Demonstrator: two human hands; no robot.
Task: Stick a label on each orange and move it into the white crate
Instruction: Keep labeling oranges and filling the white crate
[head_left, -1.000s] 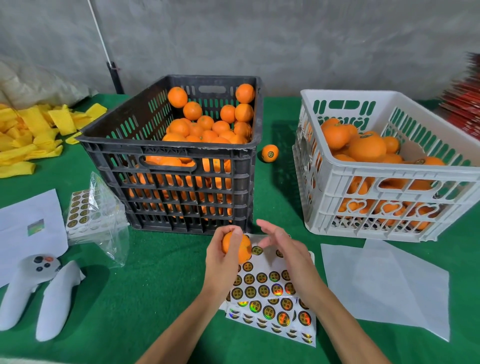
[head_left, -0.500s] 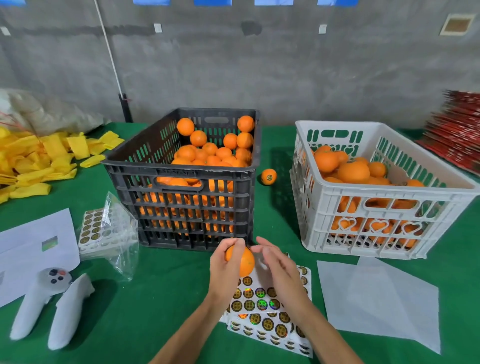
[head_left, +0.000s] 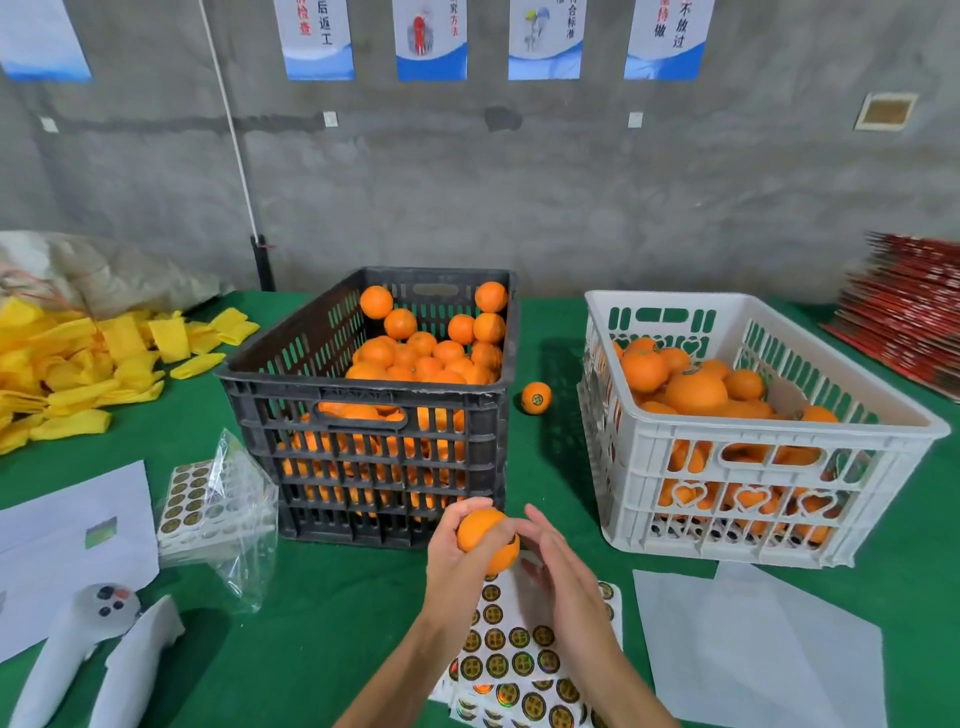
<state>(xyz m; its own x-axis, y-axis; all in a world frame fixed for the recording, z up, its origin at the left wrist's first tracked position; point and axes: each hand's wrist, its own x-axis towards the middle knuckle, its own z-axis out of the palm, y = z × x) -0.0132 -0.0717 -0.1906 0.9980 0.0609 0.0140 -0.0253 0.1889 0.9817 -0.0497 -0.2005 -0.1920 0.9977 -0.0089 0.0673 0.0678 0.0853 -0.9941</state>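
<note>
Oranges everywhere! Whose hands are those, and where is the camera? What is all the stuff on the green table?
No machine here: the hands belong to a person, and the camera sits on that person's head, looking forward and down. That is why you see arms reaching in from the bottom.

The left hand grips one orange. The right hand has straight fingers touching the orange's side, where a dark label edge shows.

On the green table stand a black crate full of oranges and a white crate with more oranges. One loose orange with a label lies between them. Under the hands lie label sheets. On the left are yellow foam sleeves, a plastic bag of more labels and white controllers.
</note>
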